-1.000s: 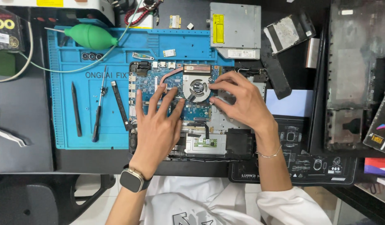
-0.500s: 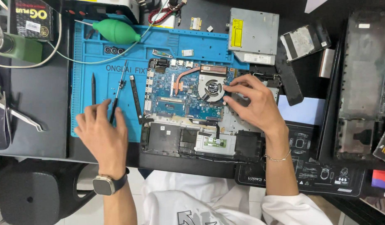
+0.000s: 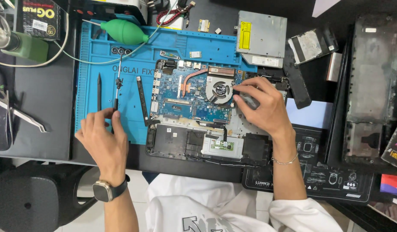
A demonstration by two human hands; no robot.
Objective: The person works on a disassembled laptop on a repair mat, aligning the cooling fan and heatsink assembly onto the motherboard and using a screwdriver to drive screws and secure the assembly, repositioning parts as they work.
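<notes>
1. Head cam: my left hand point(image 3: 103, 144) pinches the screwdriver point(image 3: 117, 88) by its handle end, shaft running away from me on the blue mat point(image 3: 198, 47).
2. Right hand point(image 3: 263, 107) lies loosely curled on the opened laptop point(image 3: 194, 116), fingertips touching the fan point(image 3: 218, 89).

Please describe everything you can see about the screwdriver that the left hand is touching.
The screwdriver is slim, with a thin silver metal shaft, a small round cap at the far end and a dark grip at the near end. It lies on the blue mat, roughly lengthwise away from the person, between two black tools. The left hand closes its fingertips on the dark grip; whether it is lifted cannot be told.
</notes>
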